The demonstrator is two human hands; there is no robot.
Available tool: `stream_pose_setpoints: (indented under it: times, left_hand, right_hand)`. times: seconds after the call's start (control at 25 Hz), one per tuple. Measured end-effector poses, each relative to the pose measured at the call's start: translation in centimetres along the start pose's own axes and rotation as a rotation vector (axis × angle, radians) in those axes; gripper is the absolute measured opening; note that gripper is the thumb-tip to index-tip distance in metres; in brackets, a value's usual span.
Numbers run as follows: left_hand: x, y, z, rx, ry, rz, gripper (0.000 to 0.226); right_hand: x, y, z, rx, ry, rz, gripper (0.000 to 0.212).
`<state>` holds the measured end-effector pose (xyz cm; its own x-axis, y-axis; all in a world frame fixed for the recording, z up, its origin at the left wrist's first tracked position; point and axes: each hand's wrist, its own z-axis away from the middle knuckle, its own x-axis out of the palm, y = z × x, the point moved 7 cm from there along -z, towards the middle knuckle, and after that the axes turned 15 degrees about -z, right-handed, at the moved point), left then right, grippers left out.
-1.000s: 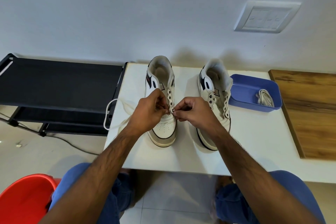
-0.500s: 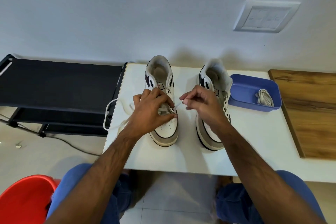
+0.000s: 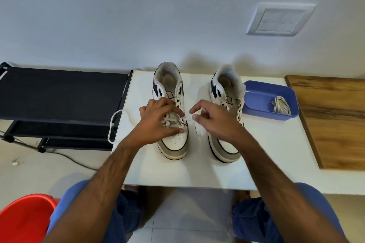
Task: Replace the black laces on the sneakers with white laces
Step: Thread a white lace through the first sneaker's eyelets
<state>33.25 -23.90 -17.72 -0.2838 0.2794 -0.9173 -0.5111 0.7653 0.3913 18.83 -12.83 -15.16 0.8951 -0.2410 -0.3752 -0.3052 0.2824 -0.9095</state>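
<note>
— Where are your hands right now?

— My left hand (image 3: 158,122) rests on the front half of the left sneaker (image 3: 171,112), fingers curled over the tongue and lower eyelets, thumb pressed against the toe side. My right hand (image 3: 215,122) hangs between the two shoes, its fingers (image 3: 194,107) pinching the end of the white lace (image 3: 187,119) that comes out of an eyelet on the left sneaker's right side.

— How far is that lace threaded?

— It crosses the lowest eyelets under my left hand. The other end runs out to the left, loops over the edge of the white surface (image 3: 266,144) and hangs beside the black rack (image 3: 59,92).

— And the second shoe?

— The right sneaker (image 3: 227,116) stands beside the first, toe toward me, partly behind my right wrist. Its visible eyelets carry no lace.

— Any more laces around?

— A bundle of white lace (image 3: 281,107) lies in the blue tray (image 3: 262,94), which sits just right of the right sneaker, touching or nearly touching it. I cannot tell which.

— What else is near?

— A wooden board (image 3: 331,116) lies at the right end of the surface, a red tub (image 3: 23,221) is on the floor by my left knee, and a switch plate (image 3: 280,19) is on the wall.
</note>
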Motion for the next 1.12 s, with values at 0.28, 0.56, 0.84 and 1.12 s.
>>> stream_pose_setpoints:
  times: [0.28, 0.56, 0.84, 1.12]
  left_hand:
    - [0.1, -0.3, -0.2, 0.015, -0.020, 0.034, 0.055]
    - [0.2, -0.4, -0.3, 0.007, -0.026, 0.027, 0.057]
    - [0.3, -0.6, -0.3, 0.008, -0.024, 0.034, 0.055]
    - [0.1, -0.3, -0.2, 0.029, -0.006, 0.015, 0.057]
  right_hand:
    - [2.3, 1.1, -0.8, -0.033, 0.134, 0.011, 0.009]
    - [-2.4, -0.7, 0.3, -0.314, 0.181, -0.899, 0.013]
    - [-1.3, 1.1, 0.0, 0.121, 0.232, -0.411, 0.009]
    - [1.7, 1.0, -0.5, 0.009, 0.089, 0.021, 0.022]
